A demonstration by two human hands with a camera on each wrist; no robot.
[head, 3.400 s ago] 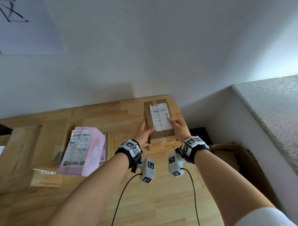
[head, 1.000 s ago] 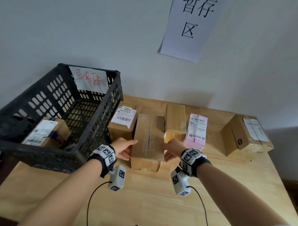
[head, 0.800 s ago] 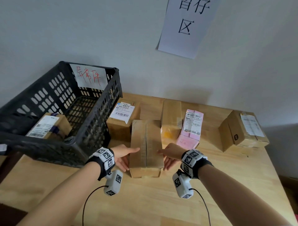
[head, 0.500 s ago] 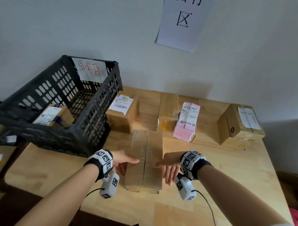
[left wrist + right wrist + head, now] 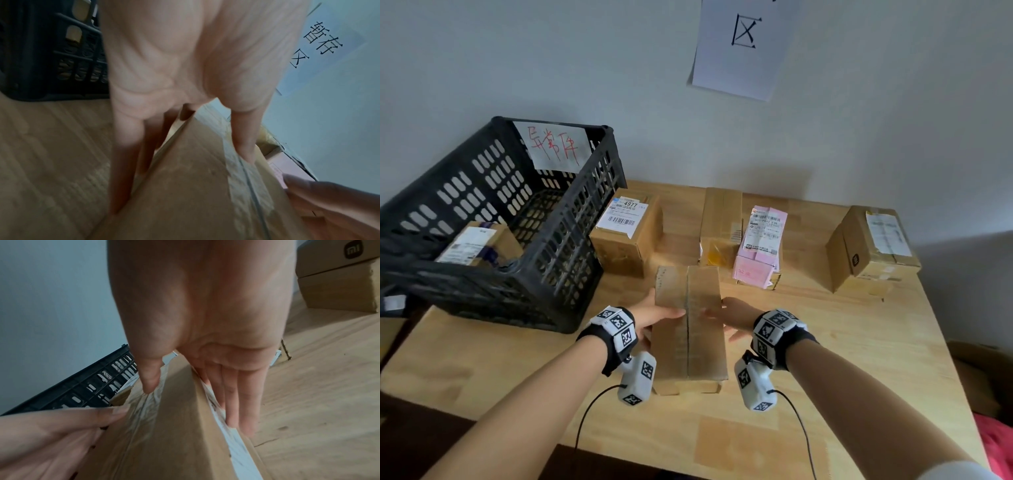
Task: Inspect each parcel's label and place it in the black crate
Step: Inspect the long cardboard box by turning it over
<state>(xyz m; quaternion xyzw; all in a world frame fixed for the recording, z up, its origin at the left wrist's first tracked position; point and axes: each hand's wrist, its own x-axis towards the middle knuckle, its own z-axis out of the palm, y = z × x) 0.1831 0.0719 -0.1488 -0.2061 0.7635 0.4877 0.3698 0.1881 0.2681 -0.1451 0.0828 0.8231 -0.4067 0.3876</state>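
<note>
A long brown taped parcel (image 5: 690,329) lies lengthwise between my hands near the table's front. My left hand (image 5: 654,317) grips its left edge, thumb on top (image 5: 243,146) and fingers down the side. My right hand (image 5: 727,317) grips the right edge the same way. In the right wrist view its fingers (image 5: 236,402) lie on a white label (image 5: 230,439) on the parcel's right side face. No label shows on the top face. The black crate (image 5: 571,240) stands at the left with one labelled parcel (image 5: 472,245) inside.
Behind the held parcel, a row stands on the wooden table (image 5: 842,342): a box labelled 4977 (image 5: 626,229), a plain brown box (image 5: 720,222), a pink parcel (image 5: 760,250) and a logo box (image 5: 873,246) at the far right. A wall rises behind.
My hands left the labelled box at the right and took the long brown parcel from the row. In the last second they drew it toward the table's front edge.
</note>
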